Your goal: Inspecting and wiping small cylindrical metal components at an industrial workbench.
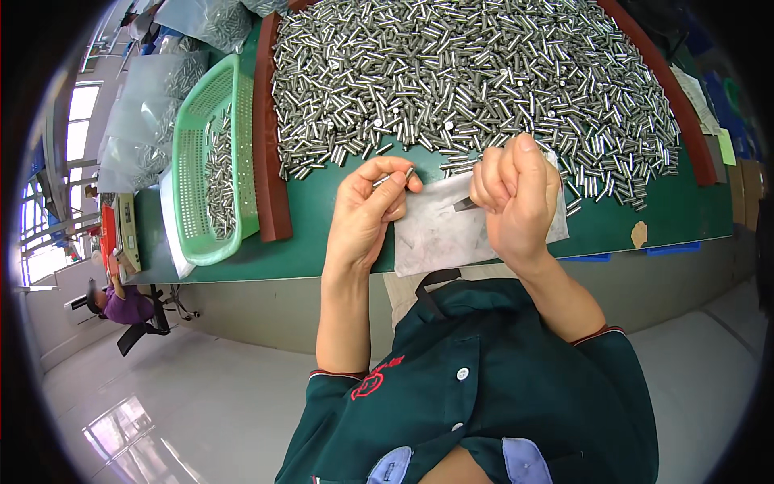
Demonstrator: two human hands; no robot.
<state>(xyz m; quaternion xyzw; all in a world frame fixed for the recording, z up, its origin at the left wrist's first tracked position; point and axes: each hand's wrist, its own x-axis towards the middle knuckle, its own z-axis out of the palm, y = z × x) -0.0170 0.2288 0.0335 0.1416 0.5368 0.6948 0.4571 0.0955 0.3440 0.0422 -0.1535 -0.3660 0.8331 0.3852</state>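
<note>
My left hand [367, 206] pinches a short shiny metal pin [409, 173] between thumb and fingers, just above the near edge of the pile. My right hand [520, 189] is closed around a small tool; only its dark, flat metal tip [465, 205] shows, pointing left towards my left hand. The rest of that tool is hidden in my fist. Beneath both hands lies a smudged white sheet [435, 242], cloth or paper. Beyond them a broad heap of metal pins [459, 73] covers much of the green table [310, 250].
Dark red rails [272, 198] border the heap at left and right. A green plastic basket [185, 202] with more pins stands on the left, near clear bags [137, 133] of parts and a scale [127, 232]. A person in purple [127, 305] sits at far left.
</note>
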